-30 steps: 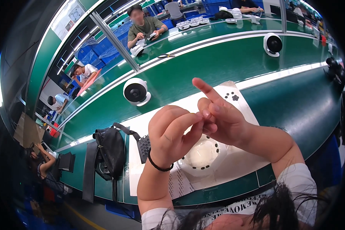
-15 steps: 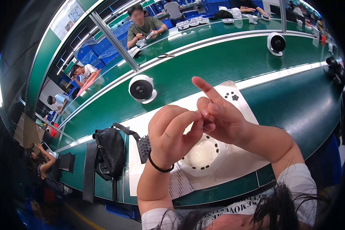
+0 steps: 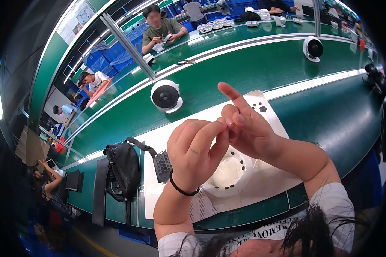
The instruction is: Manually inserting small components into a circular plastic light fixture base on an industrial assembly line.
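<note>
While the left hand point(image 3: 195, 147) and right hand point(image 3: 253, 135) meet, fingers pinched narrow on what, if anything, I cannot tell, one illegibly printed sheet point(image 3: 203, 208) and one white dish point(image 3: 239, 179) lie toward the table's point(image 3: 330, 111) near edge, one black dotted sheet point(image 3: 162, 167) left of the dish; two white round devices point(image 3: 166, 96) stand past the far edge.

The green surface point(image 3: 334, 113) carries a white sheet point(image 3: 273, 177), laid flat. To the left of the sheet, a black bag point(image 3: 123, 169) and a black strip point(image 3: 100, 192) lie side by side. On the sheet rest a white round part point(image 3: 228, 176), a black pad sheet point(image 3: 162, 168) and a printed paper point(image 3: 201, 206). Beyond, a green belt point(image 3: 244, 68) carries two white units point(image 3: 166, 96), well apart.
</note>
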### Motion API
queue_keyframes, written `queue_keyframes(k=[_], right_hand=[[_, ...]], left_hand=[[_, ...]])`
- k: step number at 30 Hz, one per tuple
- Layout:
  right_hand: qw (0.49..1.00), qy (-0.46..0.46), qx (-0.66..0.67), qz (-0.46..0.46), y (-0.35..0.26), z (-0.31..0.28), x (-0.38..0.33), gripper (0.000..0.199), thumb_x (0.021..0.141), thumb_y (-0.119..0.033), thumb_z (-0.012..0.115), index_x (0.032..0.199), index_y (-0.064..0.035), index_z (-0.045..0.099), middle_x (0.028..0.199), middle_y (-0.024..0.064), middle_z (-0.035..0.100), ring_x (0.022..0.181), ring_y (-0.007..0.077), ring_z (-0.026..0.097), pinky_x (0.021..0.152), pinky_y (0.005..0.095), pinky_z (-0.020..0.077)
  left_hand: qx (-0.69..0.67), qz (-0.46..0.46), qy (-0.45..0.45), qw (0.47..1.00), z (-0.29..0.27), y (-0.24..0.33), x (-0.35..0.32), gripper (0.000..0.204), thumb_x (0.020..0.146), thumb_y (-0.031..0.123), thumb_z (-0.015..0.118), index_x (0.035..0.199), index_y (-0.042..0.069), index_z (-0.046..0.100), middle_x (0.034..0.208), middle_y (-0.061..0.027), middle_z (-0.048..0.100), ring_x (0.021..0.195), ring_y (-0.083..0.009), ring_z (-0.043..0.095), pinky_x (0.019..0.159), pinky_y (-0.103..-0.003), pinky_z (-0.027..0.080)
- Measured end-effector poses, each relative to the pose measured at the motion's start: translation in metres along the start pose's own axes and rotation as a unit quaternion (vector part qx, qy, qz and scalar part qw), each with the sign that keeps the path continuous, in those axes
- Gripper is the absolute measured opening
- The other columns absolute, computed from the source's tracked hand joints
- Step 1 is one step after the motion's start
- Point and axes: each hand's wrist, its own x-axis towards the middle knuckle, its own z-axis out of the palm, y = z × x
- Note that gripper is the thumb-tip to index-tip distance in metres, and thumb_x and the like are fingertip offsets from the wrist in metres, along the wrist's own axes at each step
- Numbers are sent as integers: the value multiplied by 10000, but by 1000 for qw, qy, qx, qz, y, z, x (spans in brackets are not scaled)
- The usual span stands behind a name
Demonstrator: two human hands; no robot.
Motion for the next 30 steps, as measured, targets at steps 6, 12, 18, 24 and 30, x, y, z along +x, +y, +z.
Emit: queue_keyframes(k=[6, 12, 18, 24, 30], right_hand=[[999, 2, -37, -14, 1, -5, 2, 669, 846, -199, 558, 1353, -125, 128, 800, -10, 485, 776, 98, 500, 724, 212, 409], [999, 0, -44, -11, 2, -6, 2, 654, 849, -198, 555, 1347, -124, 138, 811, -8, 486, 787, 97, 504, 733, 216, 413], [999, -13, -51, -8, 3, -10, 3, 642, 849, -201, 557, 1343, -134, 153, 814, -6, 485, 796, 96, 507, 739, 228, 420], [997, -12, -71, -15, 3, -9, 3, 583, 862, -189, 533, 1319, -96, 182, 827, 26, 484, 765, 116, 463, 710, 270, 378], [997, -12, -72, -7, 2, -11, 4, 583, 848, -198, 538, 1313, -102, 199, 820, 30, 493, 750, 117, 453, 703, 269, 367]], left_hand=[[-2, -33, -11, 999, 1, 0, -3, 178, 617, 1, 668, 763, 45, 576, 641, -47, 550, 540, -187, 533, 458, -269, 400], [-28, -66, -21, 997, 0, -1, -3, 198, 592, -12, 660, 757, 46, 566, 644, -50, 555, 554, -190, 547, 479, -270, 426], [-37, -72, -40, 996, -1, -4, -3, 220, 577, -31, 644, 763, 49, 559, 647, -51, 557, 566, -188, 558, 492, -266, 440], [-57, -82, -56, 993, -3, -7, -1, 217, 582, -43, 635, 755, 48, 541, 655, -52, 566, 581, -172, 568, 517, -254, 454], [-66, -96, -62, 991, -4, -6, -1, 215, 582, -48, 634, 750, 48, 541, 648, -54, 569, 578, -173, 565, 520, -250, 452]])
